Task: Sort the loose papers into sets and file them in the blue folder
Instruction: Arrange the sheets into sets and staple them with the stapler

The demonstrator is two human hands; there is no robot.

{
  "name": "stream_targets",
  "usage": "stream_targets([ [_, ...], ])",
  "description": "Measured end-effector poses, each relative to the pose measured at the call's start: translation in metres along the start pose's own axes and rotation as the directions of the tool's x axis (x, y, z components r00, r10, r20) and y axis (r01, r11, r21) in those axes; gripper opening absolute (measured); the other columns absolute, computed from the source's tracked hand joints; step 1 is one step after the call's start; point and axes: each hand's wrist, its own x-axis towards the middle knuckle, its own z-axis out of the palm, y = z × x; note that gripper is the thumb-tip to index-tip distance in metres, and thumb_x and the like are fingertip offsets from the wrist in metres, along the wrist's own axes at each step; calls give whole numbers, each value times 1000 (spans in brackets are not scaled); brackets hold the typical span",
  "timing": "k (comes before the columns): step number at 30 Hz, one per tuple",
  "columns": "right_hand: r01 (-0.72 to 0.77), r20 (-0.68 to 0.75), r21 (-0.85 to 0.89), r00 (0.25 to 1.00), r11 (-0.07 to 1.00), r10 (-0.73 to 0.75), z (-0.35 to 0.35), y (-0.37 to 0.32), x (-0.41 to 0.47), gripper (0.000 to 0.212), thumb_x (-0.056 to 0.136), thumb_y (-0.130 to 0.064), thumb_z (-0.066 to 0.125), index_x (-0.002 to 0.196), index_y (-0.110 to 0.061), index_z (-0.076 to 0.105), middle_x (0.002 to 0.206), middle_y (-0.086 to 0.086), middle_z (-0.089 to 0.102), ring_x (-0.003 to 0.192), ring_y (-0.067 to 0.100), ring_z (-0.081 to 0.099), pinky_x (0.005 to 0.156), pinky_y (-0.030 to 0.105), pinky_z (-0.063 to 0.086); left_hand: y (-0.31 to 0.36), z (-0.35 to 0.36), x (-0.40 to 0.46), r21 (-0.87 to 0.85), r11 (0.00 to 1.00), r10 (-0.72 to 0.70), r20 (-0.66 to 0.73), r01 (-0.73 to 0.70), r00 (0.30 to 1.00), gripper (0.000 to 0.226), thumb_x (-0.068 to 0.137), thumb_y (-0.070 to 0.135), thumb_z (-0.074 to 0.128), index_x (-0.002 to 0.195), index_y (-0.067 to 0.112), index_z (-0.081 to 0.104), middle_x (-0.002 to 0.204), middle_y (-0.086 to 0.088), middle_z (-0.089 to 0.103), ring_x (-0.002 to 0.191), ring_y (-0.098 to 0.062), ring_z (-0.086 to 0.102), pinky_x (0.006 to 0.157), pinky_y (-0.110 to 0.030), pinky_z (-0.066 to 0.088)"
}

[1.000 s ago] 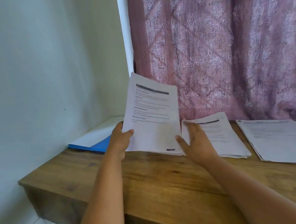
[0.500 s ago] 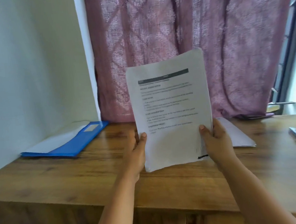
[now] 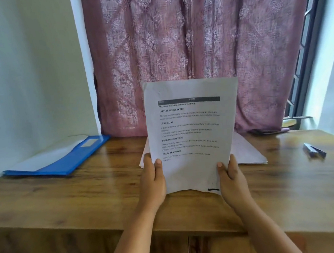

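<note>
both hands hold a printed sheet point(image 3: 193, 132) upright above the wooden bench point(image 3: 87, 195), its text facing the camera and a dark bar heading the page. the left hand point(image 3: 152, 183) has its grip pinching the sheet's lower left edge, thumb on the front and fingers behind; the right hand point(image 3: 231, 181) pinches the lower right edge the same way, thumb on the front near a black mark at the bottom corner. whether one sheet or several are held i cannot tell. behind the held sheet, more white papers point(image 3: 248, 151) lie flat on the bench, showing past it on the right and a little on the left. the blue folder point(image 3: 67, 158) lies at the bench's far left corner against the wall, with a white sheet on or in it and a pale label on its cover, well apart from the hands. a small dark pen-like object point(image 3: 314, 150) rests on the bench at the right. a mauve patterned curtain point(image 3: 194, 42) hangs behind.
</note>
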Motion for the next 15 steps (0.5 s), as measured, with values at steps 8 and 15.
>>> stream_targets([
  [8, -38, 106, -236, 992, 971, 65, -6, 13, 4, 25, 104, -19, 36, 129, -16, 39, 112, -6, 56, 83, 3, 53, 57, 11, 40, -16, -3, -5, 164, 979, -130, 68, 117, 989, 19, 106, 23, 32, 125, 25, 32, 115, 10, 50, 94, 4, 53, 64, -8, 42],
  [15, -98, 72, -340, 989, 935, 130, -23, 10, 8, 17, 101, -19, 43, 116, -15, 49, 111, 2, 62, 84, 12, 58, 63, 26, 47, 1, -15, -17, 209, 962, -212, 156, 178, 965, 28, 105, 25, 35, 133, 24, 36, 121, 13, 49, 89, 7, 48, 63, -10, 40],
])
